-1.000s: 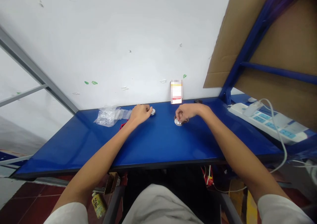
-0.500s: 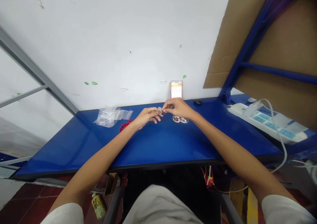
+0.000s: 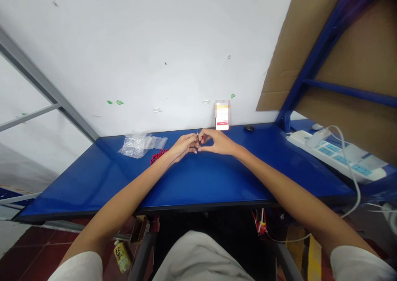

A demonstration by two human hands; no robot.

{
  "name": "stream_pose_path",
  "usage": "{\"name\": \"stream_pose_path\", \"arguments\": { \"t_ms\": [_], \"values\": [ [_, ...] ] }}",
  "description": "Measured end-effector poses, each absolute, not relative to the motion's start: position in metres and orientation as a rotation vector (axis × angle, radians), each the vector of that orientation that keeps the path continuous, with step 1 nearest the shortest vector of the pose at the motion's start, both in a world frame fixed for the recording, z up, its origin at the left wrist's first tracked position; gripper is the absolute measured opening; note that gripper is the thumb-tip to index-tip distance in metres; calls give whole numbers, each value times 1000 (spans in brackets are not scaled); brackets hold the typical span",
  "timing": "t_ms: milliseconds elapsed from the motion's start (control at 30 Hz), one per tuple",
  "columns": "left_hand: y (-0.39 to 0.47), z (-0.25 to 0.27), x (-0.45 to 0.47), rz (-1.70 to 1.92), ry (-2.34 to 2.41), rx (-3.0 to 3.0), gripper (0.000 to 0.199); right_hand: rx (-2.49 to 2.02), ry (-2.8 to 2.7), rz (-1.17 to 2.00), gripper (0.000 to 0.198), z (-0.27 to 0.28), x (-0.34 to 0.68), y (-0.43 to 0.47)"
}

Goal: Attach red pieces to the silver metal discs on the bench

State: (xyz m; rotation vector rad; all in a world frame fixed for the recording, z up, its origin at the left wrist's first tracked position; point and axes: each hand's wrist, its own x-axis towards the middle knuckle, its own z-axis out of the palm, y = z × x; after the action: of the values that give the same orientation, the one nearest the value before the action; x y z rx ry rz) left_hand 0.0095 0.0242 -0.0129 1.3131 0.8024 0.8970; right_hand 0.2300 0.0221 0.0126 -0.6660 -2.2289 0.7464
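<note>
Between my two hands, above the blue table, a small shiny metal disc (image 3: 197, 137) stands edge-on, partly covered by fingers. My left hand (image 3: 184, 145) is closed on it from the left, thumb and fingers bent. From the right, my right hand (image 3: 215, 142) has its fingers curled against the same disc, its thumb stretched out below. A bit of red shows at the right fingertips, too small to make out. Beside my left wrist lies a bundle of red cord (image 3: 157, 156). No other discs can be seen around my right hand.
Clear plastic bags (image 3: 136, 144) lie at the back left of the blue table (image 3: 192, 186). A lit phone (image 3: 222, 115) leans on the wall. A black mouse-like object (image 3: 249, 128) lies right of it. A white power strip (image 3: 338, 154) with a cable is at the right.
My right hand has moved slightly left and down, its fingers curling over the disc. The disc has turned edge-on. Two metal discs seen under my right wrist are now out of sight.
</note>
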Motion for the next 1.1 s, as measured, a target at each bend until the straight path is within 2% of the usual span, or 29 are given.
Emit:
{"name": "stream_pose_path", "arguments": {
  "t_ms": [133,267,467,567,700,800,967,1100],
  "values": [
    [20,-9,11,903,837,1356,26,-735,-2168,633,49,8,224,19],
    [20,-7,11,894,945,1503,21,-684,-2132,577,45,0,221,21],
    [25,19,-9,842,1030,1715,18,-713,-2048,817,49,-11,221,34],
    [23,49,-40,616,1152,2004,25,-750,-2019,753,48,-11,224,40],
    [17,84,-82,310,1617,2261,39,-793,-2021,690,46,-8,229,42],
    [14,93,-91,350,1819,2286,45,-820,-2064,676,46,-11,228,42],
    [17,76,-63,711,1551,2306,37,-784,-2082,688,47,-13,220,35],
    [27,40,-33,730,1113,2035,27,-683,-2058,661,46,-9,215,28]
  ]
}}
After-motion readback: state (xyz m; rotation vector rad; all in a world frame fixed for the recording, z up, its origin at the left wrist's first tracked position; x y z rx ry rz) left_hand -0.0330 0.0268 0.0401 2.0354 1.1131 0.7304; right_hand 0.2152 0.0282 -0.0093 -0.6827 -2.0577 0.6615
